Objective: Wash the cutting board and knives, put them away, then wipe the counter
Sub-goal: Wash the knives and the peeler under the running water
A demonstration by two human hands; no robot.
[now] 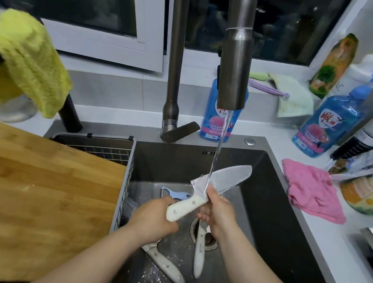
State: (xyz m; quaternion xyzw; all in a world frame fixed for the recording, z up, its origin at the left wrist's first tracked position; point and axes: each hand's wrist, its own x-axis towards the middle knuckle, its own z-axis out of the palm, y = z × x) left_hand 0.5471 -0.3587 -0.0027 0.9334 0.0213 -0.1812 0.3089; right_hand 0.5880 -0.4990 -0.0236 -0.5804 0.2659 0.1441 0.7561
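Our left grip (152, 219) wraps the slippery knife (231, 178) by its handle; our right grip (219, 211) pinches the sharp blade, pointing two o'clock.

Wooden board (32, 185) flat, left of sink (276, 204). Broad white-handled knife (229, 178) tilted blade-up under water (220, 144); second knife (165, 266) and third knife (199, 254) on sink floor.

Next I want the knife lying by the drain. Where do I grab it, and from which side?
Take its white handle, from above on the near side: the handle points toward you, lying flat on the sink floor, while the blade end runs off beneath the right hand over the drain.
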